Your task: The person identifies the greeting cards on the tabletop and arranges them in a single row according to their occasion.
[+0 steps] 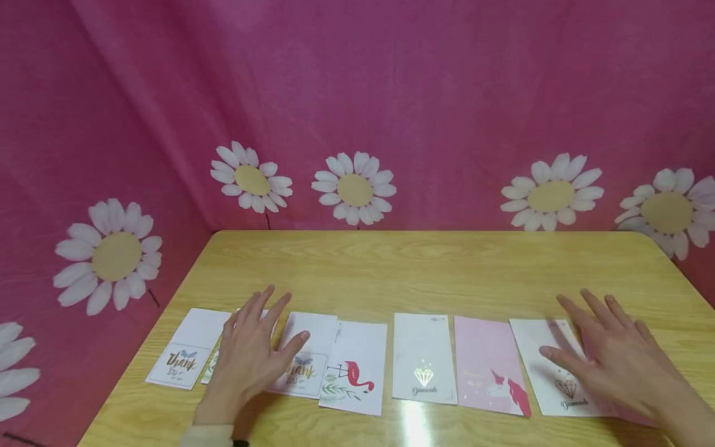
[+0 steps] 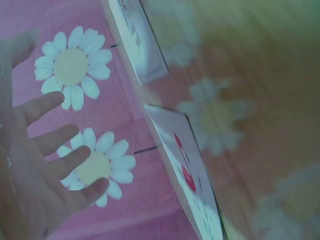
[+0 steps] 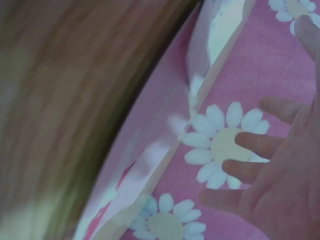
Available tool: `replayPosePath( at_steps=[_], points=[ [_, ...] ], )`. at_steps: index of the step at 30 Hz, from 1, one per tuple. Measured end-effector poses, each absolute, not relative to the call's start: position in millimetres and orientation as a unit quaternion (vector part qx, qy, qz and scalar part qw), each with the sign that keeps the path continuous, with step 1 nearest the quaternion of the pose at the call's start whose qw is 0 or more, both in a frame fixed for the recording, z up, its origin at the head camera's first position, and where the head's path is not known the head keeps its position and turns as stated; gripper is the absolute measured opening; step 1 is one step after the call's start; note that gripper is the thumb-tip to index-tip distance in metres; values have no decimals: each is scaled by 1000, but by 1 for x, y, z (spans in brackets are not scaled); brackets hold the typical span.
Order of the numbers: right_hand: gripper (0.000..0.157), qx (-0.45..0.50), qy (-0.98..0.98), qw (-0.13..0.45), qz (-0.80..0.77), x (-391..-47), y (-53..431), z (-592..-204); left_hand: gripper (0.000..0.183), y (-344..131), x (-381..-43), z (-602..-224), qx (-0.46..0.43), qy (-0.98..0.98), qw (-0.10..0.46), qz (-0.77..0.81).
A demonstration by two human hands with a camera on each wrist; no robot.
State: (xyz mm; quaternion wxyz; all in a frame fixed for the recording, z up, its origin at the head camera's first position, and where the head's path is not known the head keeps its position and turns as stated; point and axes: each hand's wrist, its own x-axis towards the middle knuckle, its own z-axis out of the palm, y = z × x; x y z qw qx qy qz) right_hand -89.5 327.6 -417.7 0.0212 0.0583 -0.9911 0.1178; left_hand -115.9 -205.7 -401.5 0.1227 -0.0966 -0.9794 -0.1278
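Several cards lie in a row along the table's near side. My left hand (image 1: 251,357), fingers spread, hovers over the left part of the row and partly hides a card with green leaves (image 1: 209,367) and a "Thank you" card (image 1: 313,329). Another "Thank you" card (image 1: 187,354) lies at the far left. Right of that hand is a flamingo card (image 1: 363,347). My right hand (image 1: 620,366), also spread, is above a white "Diamonds" card (image 1: 536,347) and a pink card mostly hidden beneath it. Between the hands lie another "Diamonds" card (image 1: 421,347) and a pink unicorn card (image 1: 486,347).
The light wood table (image 1: 419,261) stands against a pink cloth backdrop (image 1: 436,93) printed with large white daisies. A second cloth wall (image 1: 50,155) runs along the left. Light glares off the table near the front middle.
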Motion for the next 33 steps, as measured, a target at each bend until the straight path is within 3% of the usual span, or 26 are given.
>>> replayPosePath(
  at_steps=[5, 16, 26, 33],
  points=[
    [87, 114, -982, 52, 142, -96, 314, -413, 63, -194, -124, -397, -124, -965, 127, -194],
    [72, 205, -964, 59, 159, -111, 261, -402, 58, -142, -142, -389, -199, -950, 7, -239],
    [75, 291, -945, 68, 134, -130, 216, -402, 73, -93, -162, -397, -282, -939, -77, -179],
    [83, 285, -950, 20, 130, -140, 200, -406, 87, -77, -169, -400, -294, -940, -126, -120]
  ],
)
